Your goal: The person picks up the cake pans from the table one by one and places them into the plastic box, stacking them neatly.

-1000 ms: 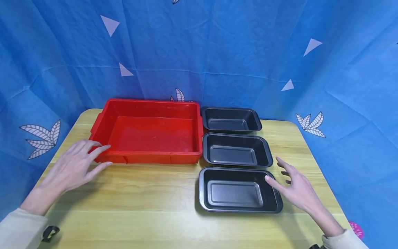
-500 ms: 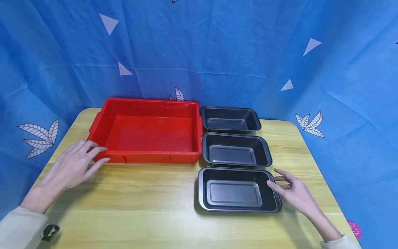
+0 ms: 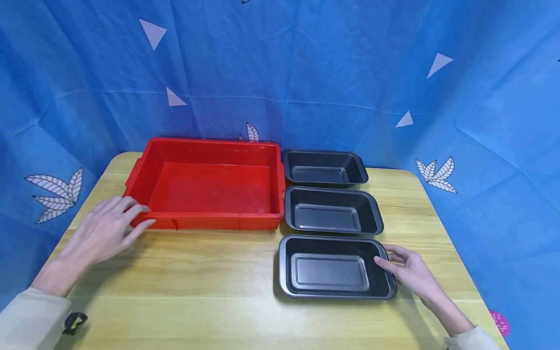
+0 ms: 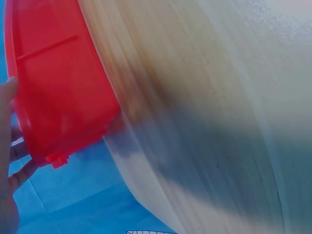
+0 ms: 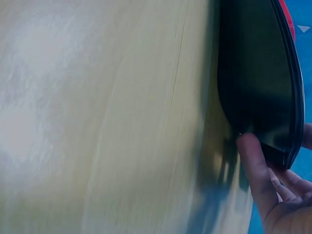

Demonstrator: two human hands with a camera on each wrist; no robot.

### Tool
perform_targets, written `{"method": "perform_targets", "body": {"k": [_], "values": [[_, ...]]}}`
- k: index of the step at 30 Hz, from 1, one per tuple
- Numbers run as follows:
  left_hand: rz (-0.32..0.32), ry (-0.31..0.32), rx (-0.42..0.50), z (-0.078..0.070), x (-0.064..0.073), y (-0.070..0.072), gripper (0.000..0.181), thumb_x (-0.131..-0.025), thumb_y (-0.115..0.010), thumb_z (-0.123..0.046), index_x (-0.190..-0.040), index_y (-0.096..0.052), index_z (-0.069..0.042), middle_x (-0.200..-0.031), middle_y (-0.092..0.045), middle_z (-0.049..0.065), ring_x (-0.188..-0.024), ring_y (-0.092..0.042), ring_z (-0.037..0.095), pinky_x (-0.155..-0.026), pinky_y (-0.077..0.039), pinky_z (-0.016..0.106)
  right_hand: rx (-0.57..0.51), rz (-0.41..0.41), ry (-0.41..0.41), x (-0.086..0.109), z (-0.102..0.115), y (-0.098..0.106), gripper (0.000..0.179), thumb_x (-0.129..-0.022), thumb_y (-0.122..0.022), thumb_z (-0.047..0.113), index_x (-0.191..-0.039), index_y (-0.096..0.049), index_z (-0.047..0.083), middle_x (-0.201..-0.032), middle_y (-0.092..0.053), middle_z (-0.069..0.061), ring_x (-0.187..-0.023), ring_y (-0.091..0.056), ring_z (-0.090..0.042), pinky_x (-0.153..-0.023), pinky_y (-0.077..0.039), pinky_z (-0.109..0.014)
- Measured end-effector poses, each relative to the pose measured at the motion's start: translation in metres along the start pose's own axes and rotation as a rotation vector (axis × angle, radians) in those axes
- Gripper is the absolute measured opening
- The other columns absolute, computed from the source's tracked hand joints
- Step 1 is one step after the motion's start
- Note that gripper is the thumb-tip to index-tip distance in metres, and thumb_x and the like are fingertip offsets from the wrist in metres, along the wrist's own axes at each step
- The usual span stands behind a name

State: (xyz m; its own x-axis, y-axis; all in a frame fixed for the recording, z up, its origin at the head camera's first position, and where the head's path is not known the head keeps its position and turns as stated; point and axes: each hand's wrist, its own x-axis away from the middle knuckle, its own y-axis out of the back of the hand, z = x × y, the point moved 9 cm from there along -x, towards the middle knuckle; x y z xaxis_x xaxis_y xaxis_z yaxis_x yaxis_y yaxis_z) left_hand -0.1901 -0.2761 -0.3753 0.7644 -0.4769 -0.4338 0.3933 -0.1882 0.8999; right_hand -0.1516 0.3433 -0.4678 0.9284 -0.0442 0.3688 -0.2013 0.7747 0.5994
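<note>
In the head view my left hand (image 3: 102,231) holds the near left corner of the red plastic tray (image 3: 258,222). Its thumb is at the front wall and its fingers at the rim; the left wrist view has fingers reaching behind the corner of the same tray (image 4: 63,87). On the right, my right hand (image 3: 413,274) grips the right end of the nearest dark loaf pan (image 3: 284,265), thumb over the rim. Seen from the right wrist, a finger touches the underside of that pan (image 5: 258,63). Both the tray and this pan have nothing inside.
Two more dark loaf pans, a middle one (image 3: 325,218) and a far one (image 3: 321,173), stand in line behind the nearest, along the tray's right side. All rest on a wooden table (image 3: 197,291). A blue patterned curtain (image 3: 350,73) hangs behind.
My right hand has come down and inward onto the nearest pan's right end, its fingers closing there. The left hand has settled slightly closer on the tray's corner. Tray and pans stay put.
</note>
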Motion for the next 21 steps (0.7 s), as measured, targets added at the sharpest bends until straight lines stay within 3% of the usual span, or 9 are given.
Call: {"method": "perform_targets", "body": {"k": [4, 6, 8, 10, 12, 15, 21], "values": [[-0.013, -0.009, -0.002, 0.0, 0.0, 0.0, 0.038, -0.078, -0.086, -0.021, -0.109, -0.074, -0.003, -0.1, -0.071, 0.02, -0.086, -0.064, 0.036, -0.074, -0.06, 0.056, -0.122, 0.034, -0.031, -0.003, -0.003, -0.005, 0.068, -0.101, -0.072, 0.031, -0.153, -0.046, -0.005, -0.127, -0.074, -0.019, -0.078, -0.067, -0.002, -0.065, -0.057, -0.025], [-0.016, -0.008, -0.006, 0.001, 0.0, 0.0, 0.037, -0.079, -0.086, -0.022, -0.109, -0.074, -0.003, -0.1, -0.071, 0.02, -0.086, -0.065, 0.036, -0.074, -0.06, 0.056, -0.178, 0.052, -0.034, -0.004, -0.002, -0.007, 0.067, -0.101, -0.071, 0.028, -0.153, -0.045, -0.006, -0.118, -0.078, -0.008, -0.063, -0.058, 0.0, -0.058, -0.053, -0.024], [-0.019, -0.011, -0.009, 0.0, -0.001, 0.0, 0.035, -0.084, -0.083, -0.025, -0.109, -0.073, -0.003, -0.1, -0.072, 0.021, -0.086, -0.065, 0.037, -0.074, -0.06, 0.056, -0.239, 0.072, -0.032, -0.004, -0.002, -0.008, 0.065, -0.101, -0.071, 0.023, -0.152, -0.044, -0.007, -0.108, -0.079, 0.003, -0.058, -0.057, 0.0, -0.055, -0.051, -0.022], [-0.028, -0.014, -0.011, 0.0, -0.001, 0.0, 0.04, -0.097, -0.07, -0.041, -0.109, -0.073, -0.002, -0.1, -0.072, 0.021, -0.086, -0.065, 0.037, -0.073, -0.06, 0.057, -0.284, 0.093, -0.028, -0.005, -0.002, -0.01, 0.063, -0.101, -0.071, 0.02, -0.151, -0.043, -0.008, -0.1, -0.078, 0.01, -0.062, -0.064, -0.001, -0.055, -0.052, -0.022], [-0.041, -0.018, -0.015, 0.0, -0.002, 0.001, 0.061, -0.105, -0.047, -0.057, -0.108, -0.073, -0.002, -0.099, -0.072, 0.021, -0.084, -0.064, 0.037, -0.072, -0.06, 0.056, -0.323, 0.11, -0.035, -0.005, -0.003, -0.011, 0.063, -0.101, -0.07, 0.018, -0.151, -0.042, -0.008, -0.098, -0.078, 0.014, -0.068, -0.07, -0.004, -0.058, -0.057, -0.024], [-0.056, -0.02, -0.022, 0.0, -0.002, 0.001, 0.09, -0.104, -0.014, -0.069, -0.107, -0.073, -0.002, -0.097, -0.072, 0.021, -0.082, -0.063, 0.037, -0.07, -0.059, 0.056, -0.371, 0.132, -0.046, -0.006, -0.005, -0.012, 0.061, -0.102, -0.069, 0.017, -0.151, -0.042, -0.007, -0.098, -0.078, 0.015, -0.076, -0.076, -0.007, -0.064, -0.063, -0.028], [-0.053, -0.018, -0.033, 0.0, -0.002, 0.0, 0.094, -0.103, -0.011, -0.071, -0.106, -0.073, -0.002, -0.097, -0.072, 0.021, -0.082, -0.064, 0.037, -0.069, -0.059, 0.056, -0.403, 0.155, -0.057, -0.007, -0.007, -0.013, 0.056, -0.103, -0.069, 0.017, -0.149, -0.044, -0.005, -0.1, -0.078, 0.015, -0.08, -0.077, -0.006, -0.065, -0.064, -0.029]]}}
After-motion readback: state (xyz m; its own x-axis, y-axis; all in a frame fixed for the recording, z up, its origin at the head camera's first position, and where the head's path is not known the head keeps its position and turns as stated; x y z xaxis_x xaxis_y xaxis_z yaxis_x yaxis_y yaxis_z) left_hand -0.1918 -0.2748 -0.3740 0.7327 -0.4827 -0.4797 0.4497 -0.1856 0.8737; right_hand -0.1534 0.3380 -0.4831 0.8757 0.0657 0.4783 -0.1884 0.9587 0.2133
